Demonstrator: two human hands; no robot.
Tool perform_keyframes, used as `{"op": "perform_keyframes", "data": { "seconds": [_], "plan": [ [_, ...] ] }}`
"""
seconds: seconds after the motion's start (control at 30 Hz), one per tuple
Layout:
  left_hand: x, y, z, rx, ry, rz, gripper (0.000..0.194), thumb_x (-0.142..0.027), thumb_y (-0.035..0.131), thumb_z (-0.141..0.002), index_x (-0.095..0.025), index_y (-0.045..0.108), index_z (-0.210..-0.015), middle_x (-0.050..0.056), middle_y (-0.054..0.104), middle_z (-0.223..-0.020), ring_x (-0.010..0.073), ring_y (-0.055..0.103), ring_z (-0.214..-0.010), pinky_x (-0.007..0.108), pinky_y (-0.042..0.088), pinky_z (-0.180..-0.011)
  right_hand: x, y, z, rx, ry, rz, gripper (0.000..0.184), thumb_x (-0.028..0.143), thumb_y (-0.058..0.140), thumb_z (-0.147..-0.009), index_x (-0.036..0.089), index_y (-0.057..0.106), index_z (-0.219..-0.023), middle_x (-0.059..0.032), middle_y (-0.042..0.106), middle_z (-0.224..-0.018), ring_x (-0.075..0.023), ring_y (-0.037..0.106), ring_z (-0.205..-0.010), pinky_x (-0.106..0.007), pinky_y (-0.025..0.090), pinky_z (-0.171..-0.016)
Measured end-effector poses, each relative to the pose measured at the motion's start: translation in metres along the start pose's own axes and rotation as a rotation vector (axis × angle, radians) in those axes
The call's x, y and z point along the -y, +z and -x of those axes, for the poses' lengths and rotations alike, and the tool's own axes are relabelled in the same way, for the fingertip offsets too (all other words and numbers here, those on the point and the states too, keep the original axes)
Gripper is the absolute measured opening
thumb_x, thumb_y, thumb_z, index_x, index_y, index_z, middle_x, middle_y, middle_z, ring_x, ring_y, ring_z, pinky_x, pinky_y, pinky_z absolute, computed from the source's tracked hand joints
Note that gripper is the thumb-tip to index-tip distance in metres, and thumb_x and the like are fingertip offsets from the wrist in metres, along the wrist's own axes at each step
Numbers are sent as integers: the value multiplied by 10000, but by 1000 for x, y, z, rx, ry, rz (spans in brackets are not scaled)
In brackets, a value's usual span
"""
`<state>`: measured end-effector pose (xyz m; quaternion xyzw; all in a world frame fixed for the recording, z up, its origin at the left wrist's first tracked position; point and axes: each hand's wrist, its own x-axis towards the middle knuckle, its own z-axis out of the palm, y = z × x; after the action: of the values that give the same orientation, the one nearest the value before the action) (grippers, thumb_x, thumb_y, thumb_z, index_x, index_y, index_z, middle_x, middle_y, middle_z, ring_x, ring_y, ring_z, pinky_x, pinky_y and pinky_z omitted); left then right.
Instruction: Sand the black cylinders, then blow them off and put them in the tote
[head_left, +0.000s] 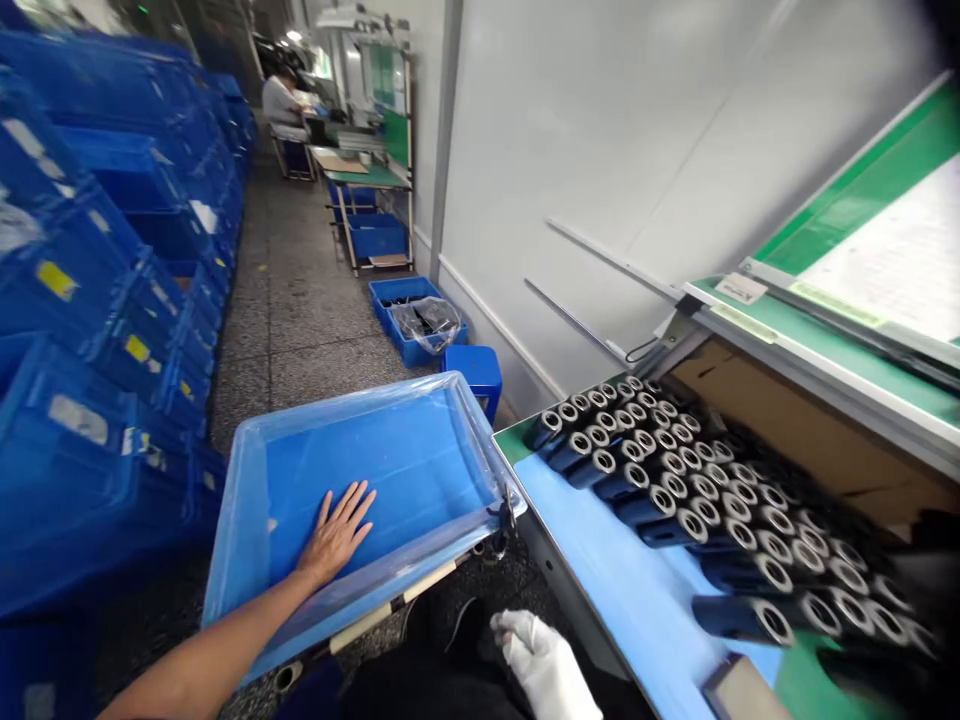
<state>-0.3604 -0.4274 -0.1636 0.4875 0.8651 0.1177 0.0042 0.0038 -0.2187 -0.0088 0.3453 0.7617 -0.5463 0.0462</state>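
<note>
My left hand (337, 533) lies flat, fingers spread, on the clear plastic liner (390, 470) inside a blue plastic crate (247, 530), touching only the liner. My right hand (544, 665), in a white glove, hangs low by the bench edge with its fingers bunched and nothing visible in them. Several dark metal cylinders (645, 505) with silver ring ends lie in close rows on the light blue bench top (600, 570), to the right of my gloved hand. Their far ends are hidden by the rows and blurred at the right.
Stacked blue crates (75, 300) line the left side of a speckled floor aisle (292, 290). Ahead stand a blue crate holding a plastic bag (426, 325) and a blue stool (474, 375). A seated person (283, 105) works far off. A green-edged board (877, 240) overhangs the bench.
</note>
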Motion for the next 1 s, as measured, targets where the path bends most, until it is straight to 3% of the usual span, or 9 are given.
{"op": "perform_keyframes", "data": {
  "seconds": [0.13, 0.27, 0.37, 0.5, 0.57, 0.63, 0.73, 0.9, 1.0],
  "plan": [
    [-12, 21, -2, 25, -70, 7, 519, -309, 371, -970, -241, 413, -1482, 91, 352, -1566, 285, 284, -1464, 558, 46, -1215, -26, 0, 2, -172, 144, -230, 556, 530, 492, -830, 149, 642, -1206, -98, 647, -1226, -217, 628, -1128, -284, 490, -1018],
    [-27, -8, -53, -42, -73, 15, 507, -400, 363, -989, -278, 421, -1478, 76, 279, -1601, 291, 250, -1475, 552, 40, -1218, -40, -3, -20, -313, 256, -204, 756, 451, 490, -792, 77, 390, -1442, -140, 535, -1382, -223, 556, -1255, -320, 436, -1109],
    [-14, -23, -91, -47, -241, 14, 539, -435, 319, -998, -280, 339, -1514, 87, 179, -1631, 312, 153, -1501, 630, 15, -1183, -35, -6, -51, -326, 249, -131, 847, 401, 523, -762, 8, 300, -1478, -183, 463, -1438, -232, 485, -1328, -327, 362, -1164],
    [28, 1, -92, 212, -407, 32, 580, -452, 306, -987, -268, 269, -1536, 101, 169, -1630, 301, 142, -1505, 660, 98, -1155, -13, -4, -90, -328, 219, -95, 794, 342, 595, -713, 29, 418, -1422, -173, 516, -1392, -246, 500, -1311, -310, 364, -1147],
    [42, 16, -86, 253, -414, 14, 591, -455, 319, -977, -271, 269, -1537, 103, 160, -1632, 312, 136, -1506, 668, 114, -1149, -4, -1, -105, -325, 196, -103, 676, 342, 624, -713, 89, 535, -1334, -127, 624, -1265, -244, 589, -1202, -296, 444, -1059],
    [39, 18, -91, 223, -397, 19, 604, -442, 377, -952, -223, 343, -1514, 151, 246, -1603, 345, 198, -1487, 644, 173, -1151, 1, 1, -117, -328, 183, -122, 574, 367, 640, -729, 123, 607, -1247, -96, 688, -1137, -242, 644, -1100, -287, 497, -960],
    [-13, -8, -121, 119, -223, 206, 621, -426, 459, -919, -147, 413, -1471, 186, 401, -1513, 318, 356, -1422, 484, 307, -1164, 4, 1, -127, -351, 186, -152, 497, 390, 618, -772, 118, 643, -1187, -102, 712, -1048, -250, 669, -1027, -303, 506, -905],
    [-179, -87, -206, -89, 250, 574, 716, -485, 604, -878, -262, 347, -1508, 95, 243, -1603, 292, 276, -1465, 426, 279, -1203, 13, -3, -126, -365, 151, -197, 377, 363, 586, -799, 154, 688, -1096, -67, 723, -1011, -222, 672, -984, -265, 491, -863],
    [-252, -125, -258, -101, 472, 661, 681, -467, 649, -859, -273, 412, -1468, 87, 289, -1583, 300, 332, -1431, 445, 329, -1177, 25, -8, -112, -412, 154, -223, 379, 376, 559, -799, 150, 685, -1076, -54, 722, -994, -204, 663, -959, -249, 481, -855]
  ]
}}
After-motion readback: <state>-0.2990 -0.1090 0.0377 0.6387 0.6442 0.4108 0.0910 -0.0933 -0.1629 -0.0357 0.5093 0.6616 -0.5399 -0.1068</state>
